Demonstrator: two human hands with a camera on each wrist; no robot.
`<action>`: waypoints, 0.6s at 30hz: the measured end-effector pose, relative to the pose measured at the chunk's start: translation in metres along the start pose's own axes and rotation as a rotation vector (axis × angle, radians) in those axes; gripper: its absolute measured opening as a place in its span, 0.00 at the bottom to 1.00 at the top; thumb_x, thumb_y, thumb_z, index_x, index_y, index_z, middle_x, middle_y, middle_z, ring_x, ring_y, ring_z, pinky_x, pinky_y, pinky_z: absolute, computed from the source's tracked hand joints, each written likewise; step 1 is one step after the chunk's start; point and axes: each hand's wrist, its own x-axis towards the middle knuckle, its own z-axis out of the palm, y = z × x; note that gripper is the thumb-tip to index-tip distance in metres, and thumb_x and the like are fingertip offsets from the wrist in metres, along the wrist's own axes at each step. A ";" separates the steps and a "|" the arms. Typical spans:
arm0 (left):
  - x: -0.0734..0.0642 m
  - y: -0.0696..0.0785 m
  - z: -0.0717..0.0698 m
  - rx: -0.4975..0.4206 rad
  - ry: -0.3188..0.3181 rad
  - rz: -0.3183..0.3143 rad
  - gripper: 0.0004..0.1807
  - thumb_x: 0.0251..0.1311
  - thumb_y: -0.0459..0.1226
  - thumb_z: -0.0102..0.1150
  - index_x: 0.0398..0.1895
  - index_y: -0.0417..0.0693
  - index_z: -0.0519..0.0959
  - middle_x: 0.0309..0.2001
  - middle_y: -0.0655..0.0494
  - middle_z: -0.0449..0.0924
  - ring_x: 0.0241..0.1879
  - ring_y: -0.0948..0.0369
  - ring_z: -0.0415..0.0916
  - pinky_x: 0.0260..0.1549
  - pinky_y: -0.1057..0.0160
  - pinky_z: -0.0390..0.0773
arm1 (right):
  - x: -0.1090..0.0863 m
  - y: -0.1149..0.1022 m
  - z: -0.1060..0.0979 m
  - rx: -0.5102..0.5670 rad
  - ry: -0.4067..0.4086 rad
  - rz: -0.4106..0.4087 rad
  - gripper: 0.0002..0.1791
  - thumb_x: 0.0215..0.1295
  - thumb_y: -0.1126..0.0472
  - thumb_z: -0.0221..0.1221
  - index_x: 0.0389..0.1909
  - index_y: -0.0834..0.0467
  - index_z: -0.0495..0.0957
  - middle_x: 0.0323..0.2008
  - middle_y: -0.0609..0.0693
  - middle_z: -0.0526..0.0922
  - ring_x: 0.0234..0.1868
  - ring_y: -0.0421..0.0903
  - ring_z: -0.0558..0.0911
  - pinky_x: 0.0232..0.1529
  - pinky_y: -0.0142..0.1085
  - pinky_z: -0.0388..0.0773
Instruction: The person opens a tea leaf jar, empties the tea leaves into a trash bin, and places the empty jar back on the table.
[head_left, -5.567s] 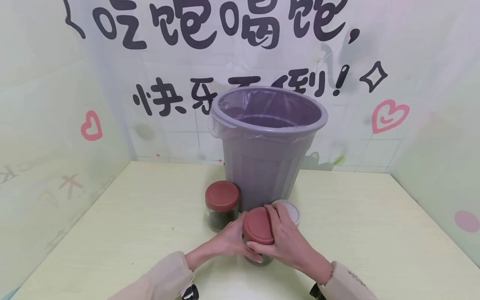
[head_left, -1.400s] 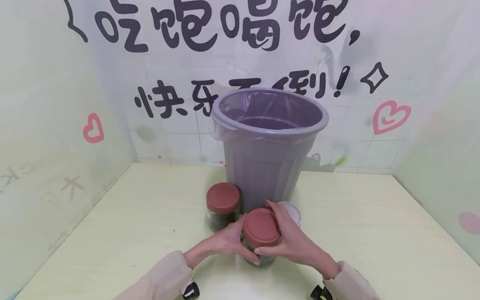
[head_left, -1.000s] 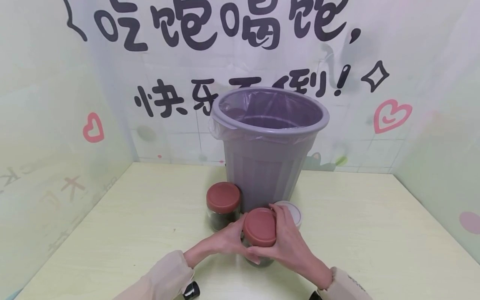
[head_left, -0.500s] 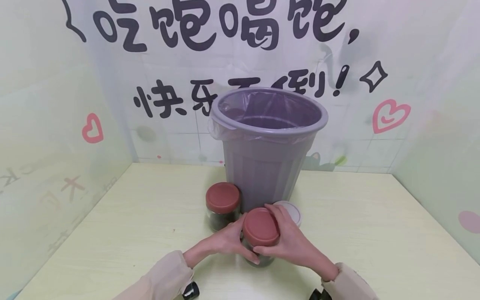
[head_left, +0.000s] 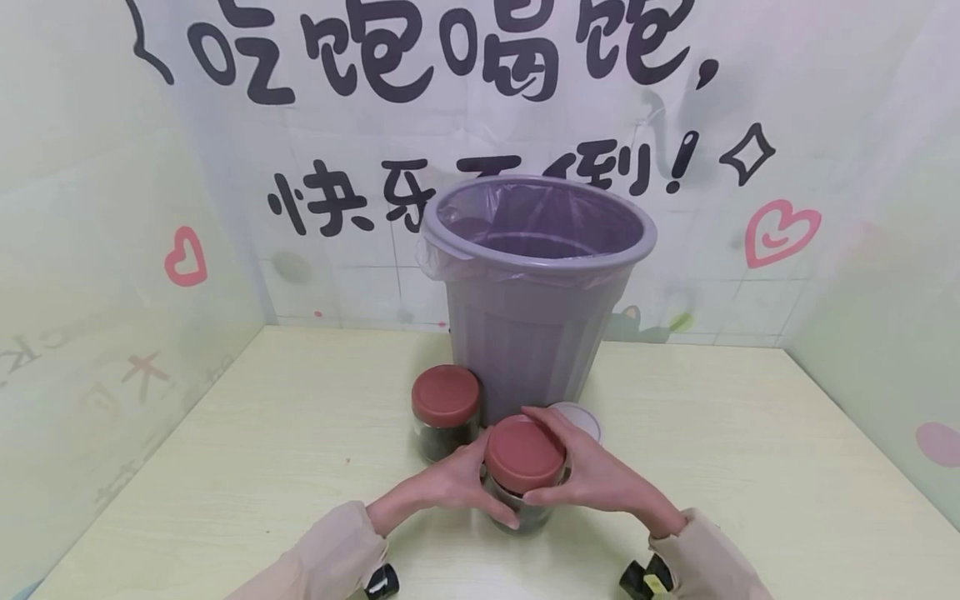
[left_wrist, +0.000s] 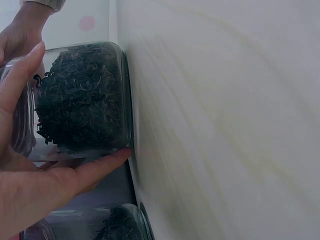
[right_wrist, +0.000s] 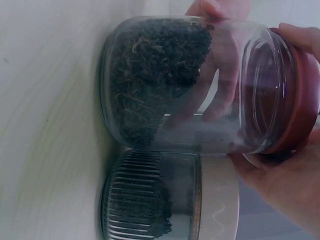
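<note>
A glass jar (head_left: 534, 518) with a red lid (head_left: 524, 455) stands upright on the table, partly filled with dark, curled dried leaves (right_wrist: 155, 75). My left hand (head_left: 456, 483) grips the jar's glass body from the left, thumb at the front. Around the lid's right side curls my right hand (head_left: 596, 477), thumb in front and fingers at the far rim. In the right wrist view the lid (right_wrist: 304, 100) sits on the jar's mouth. A second red-lidded jar (head_left: 446, 398) stands behind and to the left. A white-lidded jar (head_left: 585, 423) is partly hidden behind my right hand.
A purple-grey trash bin (head_left: 528, 342) lined with a clear bag stands right behind the jars. The ribbed white-lidded jar (right_wrist: 145, 200) is close beside the held one. Printed walls (head_left: 337, 283) enclose the pale wooden table (head_left: 712, 433) at the back and sides.
My right hand has turned back and forth about the lid; since half a second ago its wrist has swung outward and its fingers shifted left along the rim. Left hand and jar have stayed put.
</note>
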 end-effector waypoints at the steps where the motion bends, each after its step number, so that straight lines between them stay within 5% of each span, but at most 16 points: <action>1: 0.000 0.000 0.000 -0.002 -0.001 -0.001 0.52 0.33 0.41 0.74 0.64 0.51 0.53 0.58 0.60 0.62 0.57 0.62 0.62 0.55 0.59 0.63 | 0.000 0.000 -0.001 0.015 -0.007 0.007 0.47 0.45 0.53 0.68 0.64 0.61 0.53 0.55 0.49 0.66 0.53 0.45 0.69 0.51 0.38 0.70; 8: 0.000 0.000 0.000 -0.015 -0.002 0.011 0.54 0.33 0.39 0.74 0.65 0.52 0.51 0.59 0.59 0.62 0.59 0.61 0.61 0.57 0.58 0.62 | 0.000 0.002 -0.004 0.057 0.006 0.048 0.47 0.44 0.54 0.68 0.64 0.59 0.54 0.56 0.50 0.66 0.55 0.48 0.67 0.52 0.39 0.69; 18: -0.001 0.002 0.002 0.074 0.053 -0.058 0.50 0.29 0.43 0.75 0.60 0.47 0.57 0.55 0.54 0.68 0.55 0.56 0.65 0.52 0.58 0.66 | -0.010 0.002 -0.018 -0.003 0.087 0.082 0.46 0.45 0.55 0.68 0.64 0.57 0.55 0.57 0.52 0.66 0.55 0.48 0.68 0.53 0.42 0.67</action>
